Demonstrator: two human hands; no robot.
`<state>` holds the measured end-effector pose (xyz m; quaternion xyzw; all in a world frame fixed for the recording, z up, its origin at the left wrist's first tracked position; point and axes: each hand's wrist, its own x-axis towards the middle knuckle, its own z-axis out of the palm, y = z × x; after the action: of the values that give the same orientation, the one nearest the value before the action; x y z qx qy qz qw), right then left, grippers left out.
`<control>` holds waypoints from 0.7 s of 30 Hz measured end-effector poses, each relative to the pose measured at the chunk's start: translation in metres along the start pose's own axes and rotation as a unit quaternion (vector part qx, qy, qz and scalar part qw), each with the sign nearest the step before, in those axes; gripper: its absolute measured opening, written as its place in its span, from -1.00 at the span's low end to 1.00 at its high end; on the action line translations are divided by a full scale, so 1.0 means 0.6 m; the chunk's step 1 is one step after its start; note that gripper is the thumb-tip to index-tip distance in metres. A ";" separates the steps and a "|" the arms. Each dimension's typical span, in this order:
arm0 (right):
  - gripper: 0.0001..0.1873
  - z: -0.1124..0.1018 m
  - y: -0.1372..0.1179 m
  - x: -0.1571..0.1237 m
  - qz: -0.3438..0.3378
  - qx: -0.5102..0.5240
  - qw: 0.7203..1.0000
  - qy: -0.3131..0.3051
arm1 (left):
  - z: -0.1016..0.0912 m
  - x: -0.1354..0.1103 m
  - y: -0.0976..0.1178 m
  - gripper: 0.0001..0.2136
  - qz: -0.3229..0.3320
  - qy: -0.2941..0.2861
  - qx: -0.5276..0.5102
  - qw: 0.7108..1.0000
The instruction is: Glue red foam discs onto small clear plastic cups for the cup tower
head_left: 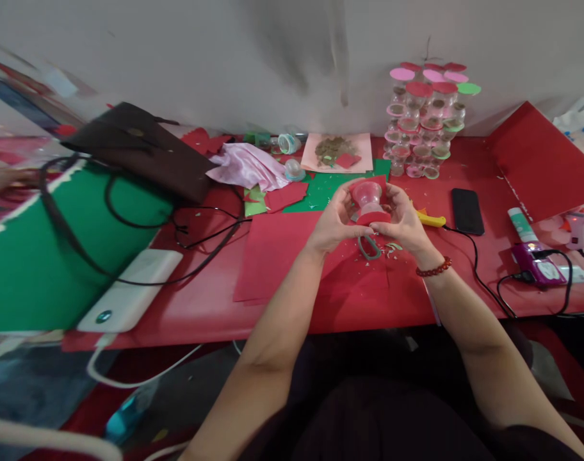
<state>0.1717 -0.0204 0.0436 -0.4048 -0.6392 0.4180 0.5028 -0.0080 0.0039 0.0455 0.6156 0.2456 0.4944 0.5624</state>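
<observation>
My left hand (333,224) and my right hand (402,224) together hold a small clear plastic cup (367,195) with a red foam rim and a red foam piece under it, just above the red table (200,307). Both hands have their fingers curled round it from either side. A bead bracelet sits on my right wrist. Below the hands lie grey-green scissors (369,246) on a sheet of red foam (282,256). A green foam sheet (325,189) lies just beyond the cup.
A stack of small clear cups with pink, red and green lids (424,121) stands at the back. A black phone (467,211), a yellow tool (431,219), a glue stick (520,224), a purple device (536,266), cables, a white power bank (129,291) and a dark bag (143,147) lie around.
</observation>
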 end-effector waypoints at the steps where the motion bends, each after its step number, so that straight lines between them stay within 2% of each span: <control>1: 0.07 0.000 -0.002 0.000 0.001 0.002 1.000 -0.001 | 0.001 0.000 0.001 -0.09 -0.001 0.004 0.004 1.000; 5: 0.03 0.000 -0.006 0.000 0.001 0.043 0.999 0.002 | -0.001 -0.002 0.002 -0.15 -0.006 0.023 0.004 1.000; 7: -0.07 -0.001 -0.003 0.002 0.004 0.078 0.997 0.012 | -0.005 -0.004 0.001 -0.19 -0.006 0.039 -0.032 0.999; 10: -0.37 -0.003 0.006 0.006 0.020 0.095 0.994 0.053 | -0.011 -0.007 -0.002 -0.34 -0.019 0.086 -0.134 0.987; 13: -0.75 -0.007 0.014 0.007 0.013 0.066 0.986 0.149 | -0.012 -0.008 -0.003 -0.53 -0.046 0.128 -0.234 0.963; 14: -0.81 -0.008 0.015 0.006 0.004 0.053 0.981 0.185 | -0.012 -0.007 -0.004 -0.58 -0.053 0.133 -0.259 0.955; 17: -0.68 -0.011 0.010 0.003 -0.013 0.030 0.969 0.245 | -0.011 -0.004 -0.008 -0.68 -0.067 0.136 -0.303 0.941; 19: -0.71 -0.011 0.003 0.002 0.007 0.044 0.972 0.233 | -0.010 -0.004 -0.013 -0.74 -0.078 0.150 -0.311 0.935; 21: -0.80 -0.009 -0.003 0.002 0.040 0.058 0.979 0.189 | -0.008 -0.004 -0.017 -0.81 -0.090 0.168 -0.311 0.931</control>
<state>0.1765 -0.0190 0.0465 -0.4718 -0.4903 0.3905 0.6201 -0.0106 0.0063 0.0346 0.2933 0.2248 0.5894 0.7184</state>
